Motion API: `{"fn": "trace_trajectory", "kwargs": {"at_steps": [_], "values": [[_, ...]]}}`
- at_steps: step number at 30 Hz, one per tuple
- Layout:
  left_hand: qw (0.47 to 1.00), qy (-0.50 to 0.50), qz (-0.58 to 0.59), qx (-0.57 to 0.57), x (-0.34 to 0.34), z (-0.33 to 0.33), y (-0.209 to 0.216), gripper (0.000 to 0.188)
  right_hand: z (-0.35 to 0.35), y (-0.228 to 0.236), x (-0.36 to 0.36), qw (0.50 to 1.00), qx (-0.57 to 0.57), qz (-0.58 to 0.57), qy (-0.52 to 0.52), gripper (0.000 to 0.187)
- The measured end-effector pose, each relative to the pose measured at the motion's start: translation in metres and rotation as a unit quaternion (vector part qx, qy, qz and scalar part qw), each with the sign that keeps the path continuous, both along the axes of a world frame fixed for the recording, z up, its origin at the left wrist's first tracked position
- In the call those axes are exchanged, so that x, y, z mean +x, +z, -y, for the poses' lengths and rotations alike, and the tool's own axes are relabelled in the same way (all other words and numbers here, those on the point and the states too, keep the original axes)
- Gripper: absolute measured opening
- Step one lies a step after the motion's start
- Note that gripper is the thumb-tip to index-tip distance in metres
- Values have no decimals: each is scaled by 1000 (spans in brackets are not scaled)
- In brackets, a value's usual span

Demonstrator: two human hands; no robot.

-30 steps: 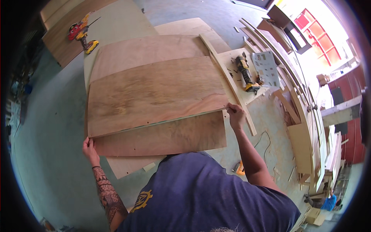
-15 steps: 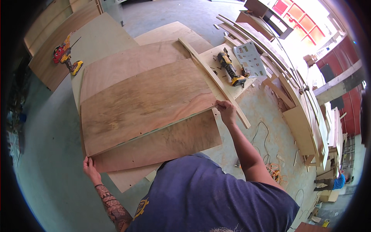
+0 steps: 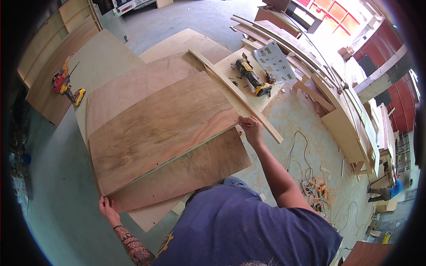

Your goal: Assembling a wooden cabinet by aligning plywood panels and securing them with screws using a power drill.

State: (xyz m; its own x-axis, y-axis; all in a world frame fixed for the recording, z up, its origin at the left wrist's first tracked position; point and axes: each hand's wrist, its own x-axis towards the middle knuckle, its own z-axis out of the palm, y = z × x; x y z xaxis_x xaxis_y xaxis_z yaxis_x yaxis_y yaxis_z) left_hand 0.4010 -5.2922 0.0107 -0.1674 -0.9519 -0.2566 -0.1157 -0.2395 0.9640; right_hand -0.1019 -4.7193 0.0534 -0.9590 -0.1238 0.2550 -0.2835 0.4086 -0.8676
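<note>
Grips closed, left hand (image 3: 109,210) and right hand (image 3: 252,130) pinch near corners of the streaked brown rectangular plywood sheet (image 3: 164,128) over a reddish plywood panel (image 3: 191,169); even pressure should avoid twisting.

A single head-worn fisheye looks down from above the dark blue shirt (image 3: 253,221). It faces forward over the nearby plywood panel (image 3: 164,133), taking in the floor (image 3: 191,17) far beyond

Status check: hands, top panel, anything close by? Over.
Left hand at near left corner of top panel; right hand at near right corner. Panel lies over other boards. Wooden strip beside right hand.
</note>
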Motion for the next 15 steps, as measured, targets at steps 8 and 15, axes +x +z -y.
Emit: {"fn": "trace_trajectory", "kwargs": {"at_steps": [8, 15], "values": [[997, 4, 9, -74, -11, -16, 3, 33, -14, 12, -12, 996, 54, -19, 65, 25], [935, 207, 194, -212, -94, -125, 29, 43, -63, 62, -36, 984, -9, 64, 166, 26]]}}
